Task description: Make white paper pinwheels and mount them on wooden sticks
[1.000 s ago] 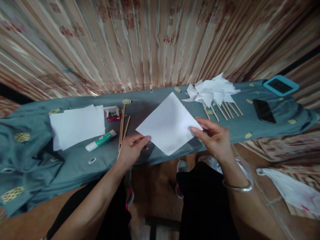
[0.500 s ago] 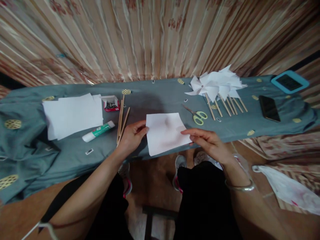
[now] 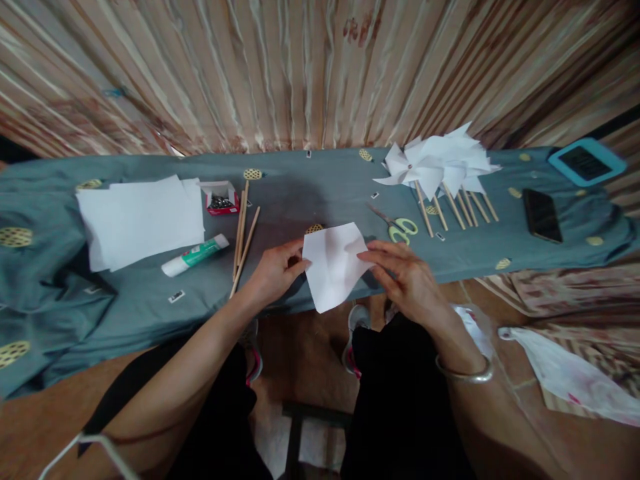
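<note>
A white sheet of paper (image 3: 334, 267) is held up over the front edge of the table, bent between my two hands. My left hand (image 3: 280, 270) pinches its left side between thumb and fingers. On the opposite side, my right hand (image 3: 403, 273) grips the right edge, thumb hidden beneath. Green-handled scissors (image 3: 401, 230) lie just beyond my right hand. Left of my left hand are several thin wooden sticks (image 3: 245, 243), with a glue stick (image 3: 195, 255) and a small red box of metal pins (image 3: 221, 199) beside them.
A stack of white paper (image 3: 143, 220) lies at the left. Several paper pinwheels (image 3: 440, 163) on sticks rest at the back right. A black phone (image 3: 543, 215) and a blue-framed tablet (image 3: 585, 162) are farther right. Grey cloth (image 3: 280, 193) covers the table, with a curtain behind.
The paper was nearly flat and is now bowed, with its sides drawn closer together. My hands have moved nearer each other, and the view has shifted slightly.
</note>
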{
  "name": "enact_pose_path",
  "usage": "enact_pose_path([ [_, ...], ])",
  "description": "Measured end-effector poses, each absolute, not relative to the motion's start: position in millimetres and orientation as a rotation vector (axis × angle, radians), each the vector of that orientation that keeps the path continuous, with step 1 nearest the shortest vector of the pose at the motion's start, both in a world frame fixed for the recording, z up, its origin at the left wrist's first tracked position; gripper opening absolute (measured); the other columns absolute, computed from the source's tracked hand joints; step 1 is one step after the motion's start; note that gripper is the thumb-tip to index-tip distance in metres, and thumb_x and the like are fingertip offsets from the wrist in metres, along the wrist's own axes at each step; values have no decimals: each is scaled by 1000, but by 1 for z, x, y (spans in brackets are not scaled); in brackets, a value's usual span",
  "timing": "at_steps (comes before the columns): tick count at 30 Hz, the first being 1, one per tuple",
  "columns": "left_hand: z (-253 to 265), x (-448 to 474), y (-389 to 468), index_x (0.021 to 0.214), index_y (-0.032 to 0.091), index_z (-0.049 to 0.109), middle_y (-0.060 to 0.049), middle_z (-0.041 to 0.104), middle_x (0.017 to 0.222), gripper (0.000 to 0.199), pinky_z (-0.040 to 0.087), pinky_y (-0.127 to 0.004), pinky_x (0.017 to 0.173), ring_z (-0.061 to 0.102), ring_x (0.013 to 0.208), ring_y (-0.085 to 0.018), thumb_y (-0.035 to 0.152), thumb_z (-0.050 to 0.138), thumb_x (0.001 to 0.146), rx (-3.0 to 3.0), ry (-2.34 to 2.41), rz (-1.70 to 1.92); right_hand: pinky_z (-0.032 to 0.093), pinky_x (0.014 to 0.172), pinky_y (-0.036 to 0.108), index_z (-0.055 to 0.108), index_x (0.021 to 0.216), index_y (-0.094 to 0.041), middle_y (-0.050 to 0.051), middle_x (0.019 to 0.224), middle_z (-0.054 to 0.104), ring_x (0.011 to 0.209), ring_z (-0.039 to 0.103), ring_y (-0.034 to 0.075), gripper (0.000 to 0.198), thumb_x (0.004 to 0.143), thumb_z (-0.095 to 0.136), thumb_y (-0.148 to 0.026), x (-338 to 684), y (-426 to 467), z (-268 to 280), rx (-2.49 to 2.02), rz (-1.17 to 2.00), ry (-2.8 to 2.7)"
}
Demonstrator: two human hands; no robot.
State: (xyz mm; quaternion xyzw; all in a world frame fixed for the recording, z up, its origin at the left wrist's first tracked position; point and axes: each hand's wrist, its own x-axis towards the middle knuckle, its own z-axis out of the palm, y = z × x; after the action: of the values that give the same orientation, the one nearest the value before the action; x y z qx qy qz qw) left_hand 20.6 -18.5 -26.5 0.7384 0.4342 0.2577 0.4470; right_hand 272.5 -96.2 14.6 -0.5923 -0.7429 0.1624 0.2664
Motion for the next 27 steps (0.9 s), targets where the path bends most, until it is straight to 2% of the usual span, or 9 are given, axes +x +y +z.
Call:
enact_pose_path([
  [2, -26, 22, -20, 97, 16, 69, 1, 68, 73, 21, 45, -25, 67, 62, 69, -15, 24, 59, 81, 1856, 1086, 626, 43, 107, 56, 76, 105, -23, 12, 140, 59, 130, 53, 33, 27, 95, 51, -27, 267, -93, 15, -1569, 286, -2066],
  [4, -25, 23, -20, 108, 17, 68, 1, 70, 76, 30, 47, -25, 69, 63, 69, -15, 23, 59, 81, 1865, 1102, 627, 42, 109, 55, 76, 102, -23, 11, 142, 57, 131, 52, 31, 26, 96, 51, -27, 262, -88, 15, -1529, 282, -2081],
  [8, -26, 28, -20, 137, 17, 55, -1, 75, 88, 58, 51, -29, 76, 68, 76, -18, 20, 61, 79, 1832, 1121, 657, 49, 101, 47, 75, 101, -21, 9, 117, 72, 112, 65, 25, 23, 96, 52, -24, 249, -72, 11, -1405, 507, -2041],
  [11, -28, 29, -18, 139, 18, 53, -3, 77, 95, 61, 54, -32, 81, 70, 83, -20, 18, 59, 79, 1835, 1114, 626, 51, 94, 44, 75, 100, -21, 6, 100, 77, 96, 69, 23, 19, 93, 57, -22, 239, -57, 4, -1402, 622, -1991],
  [15, -34, 25, -17, 147, 15, 42, -5, 77, 102, 68, 55, -35, 88, 71, 90, -21, 20, 58, 81, 1849, 1104, 651, 53, 91, 41, 71, 113, -22, 6, 105, 77, 96, 71, 23, 26, 89, 61, -23, 228, -41, -7, -1492, 707, -1906],
  [17, -38, 22, -17, 151, 16, 34, -9, 73, 116, 72, 55, -37, 90, 71, 94, -21, 22, 57, 83, 1837, 1083, 704, 54, 93, 41, 67, 121, -22, 6, 108, 76, 100, 71, 23, 34, 88, 61, -23, 225, -35, -12, -1517, 741, -1866],
  [21, -42, 16, -21, 145, 17, 43, -16, 56, 142, 58, 55, -41, 95, 66, 112, -23, 22, 54, 88, 1904, 1082, 787, 53, 97, 42, 64, 125, -21, 7, 110, 76, 105, 71, 25, 38, 87, 61, -24, 220, -28, -18, -1560, 739, -1860],
  [24, -41, 14, -26, 134, 13, 54, -18, 54, 143, 43, 46, -46, 109, 55, 130, -26, 23, 52, 92, 2037, 1137, 819, 52, 98, 44, 64, 126, -23, 6, 109, 77, 105, 71, 26, 40, 86, 62, -24, 216, -25, -22, -1577, 718, -1849],
  [27, -39, 13, -31, 130, 13, 58, -17, 56, 140, 37, 44, -48, 111, 53, 131, -27, 21, 49, 94, 2123, 1182, 804, 52, 98, 43, 62, 127, -24, 5, 111, 76, 105, 70, 26, 41, 86, 62, -25, 212, -23, -24, -1567, 709, -1840],
])
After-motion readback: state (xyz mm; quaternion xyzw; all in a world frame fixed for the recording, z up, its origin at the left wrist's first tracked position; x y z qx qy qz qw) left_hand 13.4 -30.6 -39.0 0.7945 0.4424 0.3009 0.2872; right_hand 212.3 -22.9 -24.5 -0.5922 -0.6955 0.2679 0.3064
